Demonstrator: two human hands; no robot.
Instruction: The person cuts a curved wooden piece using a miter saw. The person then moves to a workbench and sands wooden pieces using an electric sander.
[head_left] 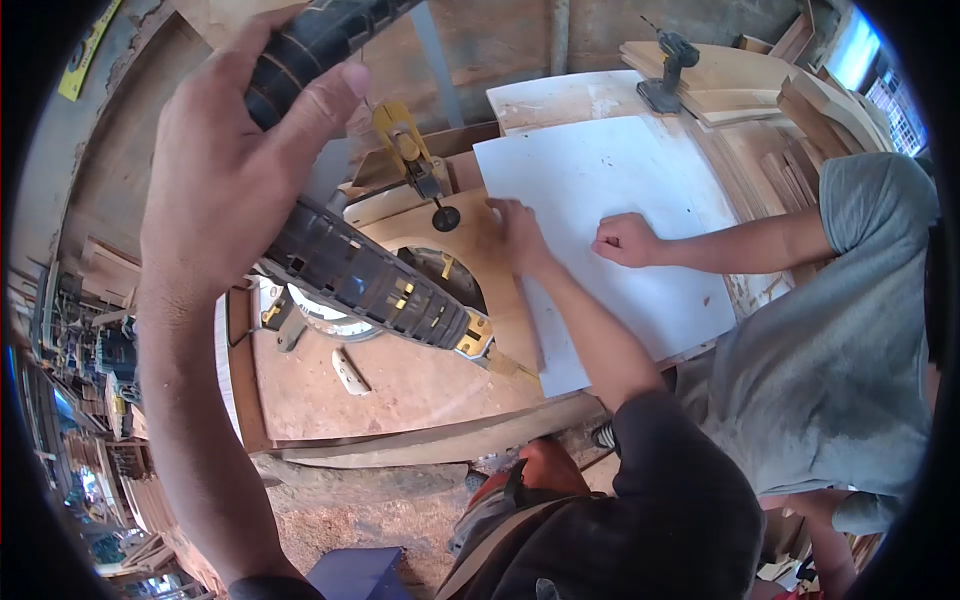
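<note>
While the left hand (225, 165) grasps the dark handle (310, 55), steady the wooden board (514, 315) beneath the yellow clamp (404, 143) with the right hand (520, 238); whether its fingers grip or merely press is unclear. Keep them away from the dark tool (365, 272) crossing the board.

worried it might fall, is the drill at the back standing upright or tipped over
Upright: the drill rests on its base, its handle rising above.

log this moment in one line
left hand: gripping black tool; right hand: on curved board; co-worker's hand: over white sheet
</note>
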